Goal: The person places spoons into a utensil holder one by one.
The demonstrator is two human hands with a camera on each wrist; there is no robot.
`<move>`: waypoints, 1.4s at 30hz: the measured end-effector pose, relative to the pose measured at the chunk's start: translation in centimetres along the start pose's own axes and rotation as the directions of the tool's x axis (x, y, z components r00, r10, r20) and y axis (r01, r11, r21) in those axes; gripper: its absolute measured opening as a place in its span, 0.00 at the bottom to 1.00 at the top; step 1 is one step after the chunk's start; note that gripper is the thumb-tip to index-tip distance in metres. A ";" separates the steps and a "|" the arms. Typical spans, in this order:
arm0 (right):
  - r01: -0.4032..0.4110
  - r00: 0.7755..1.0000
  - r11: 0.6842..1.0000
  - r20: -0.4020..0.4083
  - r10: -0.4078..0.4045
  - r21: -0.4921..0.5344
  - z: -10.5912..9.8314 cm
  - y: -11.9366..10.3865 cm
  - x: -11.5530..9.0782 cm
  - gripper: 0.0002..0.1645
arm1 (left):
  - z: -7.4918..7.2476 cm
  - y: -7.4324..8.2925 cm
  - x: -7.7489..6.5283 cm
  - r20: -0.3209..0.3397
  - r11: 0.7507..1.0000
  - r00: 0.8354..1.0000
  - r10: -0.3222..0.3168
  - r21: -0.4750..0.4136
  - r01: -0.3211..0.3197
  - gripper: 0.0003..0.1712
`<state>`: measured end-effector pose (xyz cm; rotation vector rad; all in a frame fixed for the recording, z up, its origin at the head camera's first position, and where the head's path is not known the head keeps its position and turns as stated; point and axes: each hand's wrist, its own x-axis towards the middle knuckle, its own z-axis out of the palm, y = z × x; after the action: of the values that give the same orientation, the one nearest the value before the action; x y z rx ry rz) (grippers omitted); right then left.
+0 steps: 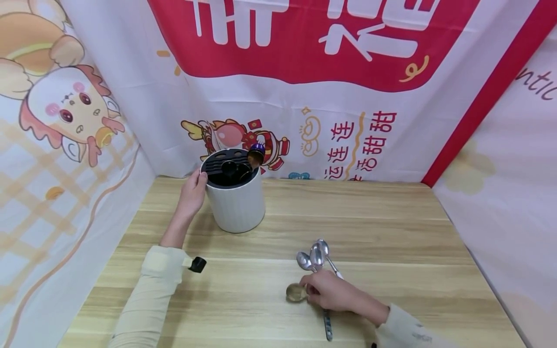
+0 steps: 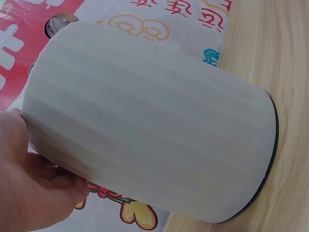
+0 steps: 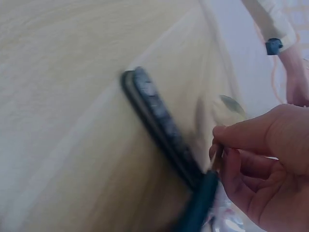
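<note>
I have the printed cloth [image 1: 217,96] hanging behind the wooden tabletop [image 1: 370,212]. Left of centre, near the tabletop's back edge, the white holder [image 1: 237,208] stands upright, with a dark slotted insert [image 1: 228,159] and a round-headed utensil [image 1: 256,157] at its right rim. I see the left hand [image 1: 193,193] gripping the holder's rim, thumb on the near edge. The right hand [image 1: 332,292] pinches the brownish spoon [image 1: 296,292] by its stem. Just beyond that hand, three silver spoons [image 1: 316,255] lie bunched; the patterned handle [image 1: 328,326] shows on its near side.
</note>
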<state>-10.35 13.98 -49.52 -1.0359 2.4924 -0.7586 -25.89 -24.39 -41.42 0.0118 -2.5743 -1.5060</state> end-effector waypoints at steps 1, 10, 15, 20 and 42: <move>0.010 1.000 1.000 -0.007 -0.010 0.011 -0.3 0.0 0.0 0.09 | 0.0 0.0 0.0 0.005 1.000 1.000 -0.002 0.001 0.002 0.34; -0.004 0.999 0.995 -0.042 0.009 0.102 -3.3 -1.2 0.0 0.11 | -0.2 0.0 0.3 0.020 1.000 1.000 -0.005 -0.005 0.005 0.33; -0.017 0.996 0.985 -0.082 0.031 0.169 -5.0 -1.7 0.1 0.07 | -0.3 0.1 0.4 0.038 1.000 0.999 -0.015 0.001 0.014 0.34; 0.029 0.983 0.971 -0.183 0.015 0.235 -6.4 -2.1 0.3 0.04 | -0.3 0.0 0.5 0.037 1.000 0.999 -0.024 -0.004 0.024 0.34; 0.203 0.831 0.953 -0.554 -0.047 0.225 -12.3 -4.8 4.9 0.13 | -0.4 -0.3 0.8 0.057 1.000 0.998 -0.002 -0.020 0.004 0.35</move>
<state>-17.06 11.78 -37.29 -0.9904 2.6602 -1.5900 -26.69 -24.91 -41.39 -0.0298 -2.6035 -1.5555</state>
